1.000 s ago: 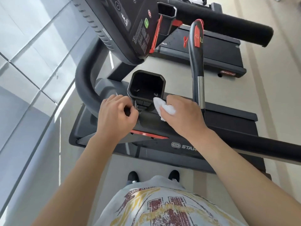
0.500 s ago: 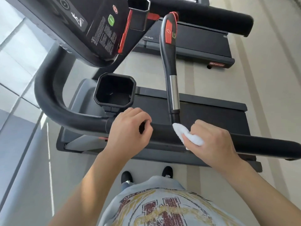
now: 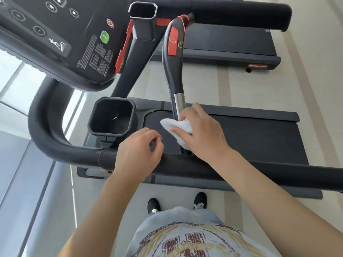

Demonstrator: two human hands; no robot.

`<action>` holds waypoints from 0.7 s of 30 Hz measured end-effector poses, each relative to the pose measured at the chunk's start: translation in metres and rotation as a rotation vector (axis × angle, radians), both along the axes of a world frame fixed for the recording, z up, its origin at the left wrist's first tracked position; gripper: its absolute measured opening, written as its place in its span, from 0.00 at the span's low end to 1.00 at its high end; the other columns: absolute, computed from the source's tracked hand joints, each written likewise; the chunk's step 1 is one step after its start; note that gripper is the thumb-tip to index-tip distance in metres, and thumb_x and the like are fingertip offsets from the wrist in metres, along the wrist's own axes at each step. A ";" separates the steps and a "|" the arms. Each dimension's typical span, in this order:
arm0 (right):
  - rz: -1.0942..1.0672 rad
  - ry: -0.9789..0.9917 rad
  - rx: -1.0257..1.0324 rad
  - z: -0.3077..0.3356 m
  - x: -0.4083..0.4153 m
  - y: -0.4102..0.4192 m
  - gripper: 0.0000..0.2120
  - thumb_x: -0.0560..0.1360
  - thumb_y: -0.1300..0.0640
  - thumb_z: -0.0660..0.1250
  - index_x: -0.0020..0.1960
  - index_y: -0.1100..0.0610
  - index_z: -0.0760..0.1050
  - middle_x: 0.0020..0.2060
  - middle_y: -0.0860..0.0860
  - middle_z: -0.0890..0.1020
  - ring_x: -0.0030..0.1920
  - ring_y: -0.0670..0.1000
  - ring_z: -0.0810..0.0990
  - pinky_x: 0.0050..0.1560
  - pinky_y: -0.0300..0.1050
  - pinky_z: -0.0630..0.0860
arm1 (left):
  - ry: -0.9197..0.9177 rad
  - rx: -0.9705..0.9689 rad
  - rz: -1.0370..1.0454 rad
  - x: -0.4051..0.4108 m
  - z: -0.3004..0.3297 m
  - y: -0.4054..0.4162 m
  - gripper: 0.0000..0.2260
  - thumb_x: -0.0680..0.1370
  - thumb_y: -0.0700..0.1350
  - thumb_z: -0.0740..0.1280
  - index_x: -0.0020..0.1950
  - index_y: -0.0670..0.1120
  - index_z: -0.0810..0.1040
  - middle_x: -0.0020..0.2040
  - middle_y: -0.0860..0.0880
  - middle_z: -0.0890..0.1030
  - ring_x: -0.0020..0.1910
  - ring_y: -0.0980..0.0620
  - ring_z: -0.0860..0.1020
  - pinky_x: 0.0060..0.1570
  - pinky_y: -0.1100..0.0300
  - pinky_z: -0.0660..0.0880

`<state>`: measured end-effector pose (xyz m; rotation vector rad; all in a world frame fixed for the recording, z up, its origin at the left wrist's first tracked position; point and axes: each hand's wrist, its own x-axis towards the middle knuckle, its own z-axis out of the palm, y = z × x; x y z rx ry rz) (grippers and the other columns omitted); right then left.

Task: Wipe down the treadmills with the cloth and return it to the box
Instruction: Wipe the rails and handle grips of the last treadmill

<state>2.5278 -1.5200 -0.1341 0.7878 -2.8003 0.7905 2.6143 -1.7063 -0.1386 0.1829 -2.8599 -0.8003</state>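
A black treadmill stands in front of me, its belt below and its console at upper left. My right hand grips a white cloth and holds it against the base of the upright handle, just under its silver sensor band. My left hand rests over the horizontal handrail with its fingers loosely curled; whether they touch the rail I cannot tell. No box is in view.
A square black cup holder sits left of the handle. A second treadmill stands beyond, with its padded rail across the top. Beige floor lies between them; a window wall runs along the left.
My right hand moved the cloth from beside the cup holder, along the handrail, then up onto the base of the upright handle. The view shifted down and left.
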 end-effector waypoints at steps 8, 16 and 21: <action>0.117 0.098 0.040 -0.017 -0.029 -0.009 0.13 0.79 0.45 0.69 0.52 0.55 0.75 0.47 0.51 0.71 0.40 0.51 0.71 0.29 0.47 0.75 | -0.037 -0.041 0.120 -0.003 -0.002 0.007 0.07 0.79 0.46 0.68 0.42 0.53 0.81 0.38 0.56 0.79 0.34 0.55 0.77 0.33 0.59 0.73; 0.005 0.192 -0.067 0.005 -0.115 -0.048 0.12 0.77 0.46 0.70 0.49 0.54 0.77 0.44 0.51 0.73 0.35 0.51 0.67 0.34 0.43 0.65 | -0.006 -0.071 0.193 -0.004 -0.007 0.010 0.08 0.75 0.49 0.64 0.38 0.53 0.79 0.33 0.56 0.76 0.31 0.54 0.74 0.29 0.55 0.73; -0.088 0.142 -0.091 0.035 -0.189 -0.084 0.14 0.78 0.43 0.65 0.53 0.54 0.77 0.48 0.49 0.74 0.41 0.53 0.72 0.41 0.44 0.64 | -0.027 -0.071 0.199 -0.004 -0.007 0.009 0.08 0.75 0.49 0.64 0.37 0.53 0.79 0.34 0.56 0.77 0.32 0.54 0.75 0.31 0.56 0.74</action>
